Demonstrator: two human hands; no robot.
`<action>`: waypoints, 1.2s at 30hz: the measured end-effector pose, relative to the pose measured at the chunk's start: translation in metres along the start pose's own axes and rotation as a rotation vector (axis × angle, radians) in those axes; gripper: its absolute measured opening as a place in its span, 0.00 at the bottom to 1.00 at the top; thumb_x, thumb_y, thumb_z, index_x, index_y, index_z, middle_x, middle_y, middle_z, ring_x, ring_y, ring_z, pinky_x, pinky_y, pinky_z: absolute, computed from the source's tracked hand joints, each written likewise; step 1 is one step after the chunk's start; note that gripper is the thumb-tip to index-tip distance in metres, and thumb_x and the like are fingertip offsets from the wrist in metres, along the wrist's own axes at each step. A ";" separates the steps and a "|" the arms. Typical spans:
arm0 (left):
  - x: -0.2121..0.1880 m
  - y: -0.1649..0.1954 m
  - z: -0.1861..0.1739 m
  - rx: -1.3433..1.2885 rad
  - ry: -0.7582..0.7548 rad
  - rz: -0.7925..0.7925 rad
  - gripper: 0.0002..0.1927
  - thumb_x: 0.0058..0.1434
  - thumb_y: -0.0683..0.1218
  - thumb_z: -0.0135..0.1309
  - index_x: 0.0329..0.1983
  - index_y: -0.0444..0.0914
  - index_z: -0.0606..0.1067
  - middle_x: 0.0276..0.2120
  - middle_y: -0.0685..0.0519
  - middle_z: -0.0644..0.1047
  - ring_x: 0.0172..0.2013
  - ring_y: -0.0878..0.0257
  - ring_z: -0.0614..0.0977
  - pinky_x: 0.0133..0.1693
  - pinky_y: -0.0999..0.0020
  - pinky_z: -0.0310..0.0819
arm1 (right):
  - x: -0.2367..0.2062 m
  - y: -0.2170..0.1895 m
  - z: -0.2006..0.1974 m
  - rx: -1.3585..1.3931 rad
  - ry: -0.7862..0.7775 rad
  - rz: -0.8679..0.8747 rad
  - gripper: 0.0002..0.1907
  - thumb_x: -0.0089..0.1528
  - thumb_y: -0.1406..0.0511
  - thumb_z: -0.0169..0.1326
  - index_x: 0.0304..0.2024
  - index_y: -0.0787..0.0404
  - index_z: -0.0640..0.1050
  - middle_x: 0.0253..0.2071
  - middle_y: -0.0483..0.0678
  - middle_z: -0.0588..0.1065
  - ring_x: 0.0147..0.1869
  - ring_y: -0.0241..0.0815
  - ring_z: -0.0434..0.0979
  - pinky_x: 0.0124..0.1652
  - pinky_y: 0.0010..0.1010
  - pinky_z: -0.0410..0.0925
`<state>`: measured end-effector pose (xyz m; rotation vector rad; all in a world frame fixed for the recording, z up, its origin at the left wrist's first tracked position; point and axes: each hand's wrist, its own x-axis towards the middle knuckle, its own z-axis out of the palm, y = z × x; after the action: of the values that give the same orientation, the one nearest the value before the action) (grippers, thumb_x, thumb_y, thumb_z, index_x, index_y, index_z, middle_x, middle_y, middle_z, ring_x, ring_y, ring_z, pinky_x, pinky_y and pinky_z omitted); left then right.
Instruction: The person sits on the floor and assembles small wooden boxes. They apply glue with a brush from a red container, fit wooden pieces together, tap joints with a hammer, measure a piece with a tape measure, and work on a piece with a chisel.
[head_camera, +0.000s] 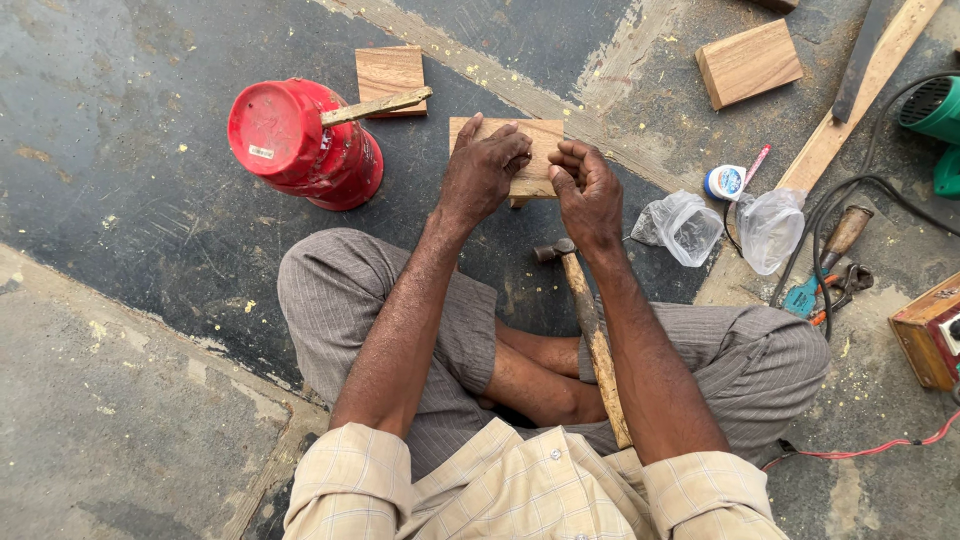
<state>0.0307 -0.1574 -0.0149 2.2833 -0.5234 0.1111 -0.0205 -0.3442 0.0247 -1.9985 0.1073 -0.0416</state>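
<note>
Flat rectangular wooden block (527, 150) lies on dark floor, partly covered.
</note>
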 end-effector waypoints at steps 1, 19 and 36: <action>0.000 0.000 0.000 0.001 0.003 0.008 0.10 0.69 0.50 0.54 0.50 0.44 0.78 0.50 0.56 0.82 0.62 0.61 0.76 0.71 0.45 0.47 | -0.008 0.000 -0.006 -0.050 0.026 0.063 0.18 0.67 0.66 0.54 0.60 0.63 0.75 0.52 0.53 0.80 0.54 0.42 0.83 0.51 0.32 0.79; 0.000 -0.006 0.011 -0.166 0.004 0.011 0.06 0.67 0.43 0.56 0.46 0.42 0.79 0.48 0.54 0.84 0.62 0.57 0.78 0.72 0.46 0.51 | -0.091 -0.062 -0.062 -0.408 0.055 -0.293 0.31 0.70 0.64 0.59 0.74 0.57 0.65 0.44 0.52 0.77 0.44 0.44 0.81 0.41 0.34 0.76; -0.003 -0.005 0.009 -0.236 0.032 -0.026 0.06 0.66 0.39 0.56 0.44 0.35 0.80 0.54 0.48 0.80 0.61 0.53 0.78 0.71 0.54 0.58 | -0.081 -0.078 -0.052 -0.553 0.045 -0.301 0.24 0.68 0.65 0.59 0.67 0.57 0.74 0.54 0.54 0.79 0.54 0.52 0.83 0.48 0.39 0.76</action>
<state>0.0287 -0.1597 -0.0254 2.0540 -0.4646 0.0690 -0.1004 -0.3512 0.1188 -2.5515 -0.1737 -0.2759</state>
